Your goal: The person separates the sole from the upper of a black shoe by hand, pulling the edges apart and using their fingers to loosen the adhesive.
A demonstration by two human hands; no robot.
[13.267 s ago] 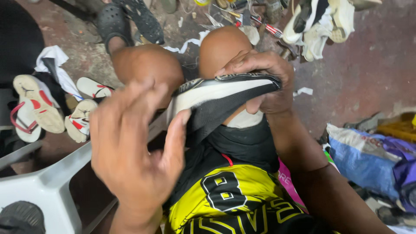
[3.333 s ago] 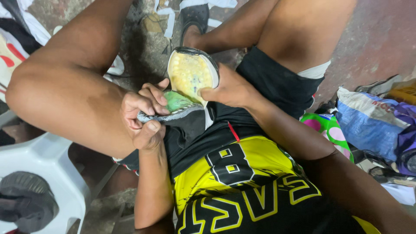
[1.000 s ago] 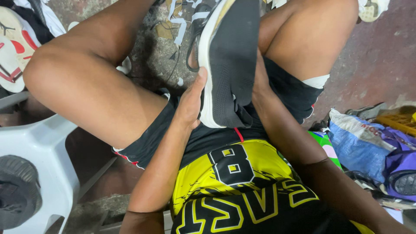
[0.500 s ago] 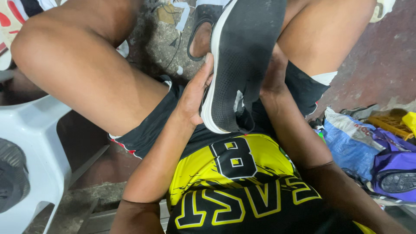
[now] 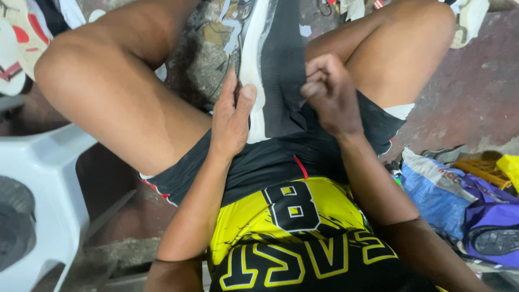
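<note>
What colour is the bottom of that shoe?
Black sole with a white edge, in the head view.

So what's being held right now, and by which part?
A shoe, sole up on the lap. The left hand clasps its white sole edge; the right hand pinches the black sole's near edge.

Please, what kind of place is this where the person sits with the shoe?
Probably an informal shoe repair spot, on the ground. Both hands, left hand and right hand, hold a shoe in the lap, loose sandals lie on the rough concrete floor, and a white plastic chair stands alongside.

Rough reddish concrete floor (image 5: pixel 476 103), white plastic chair (image 5: pixel 38 178) at left, bags (image 5: pixel 459 194) at right, dim light
</note>
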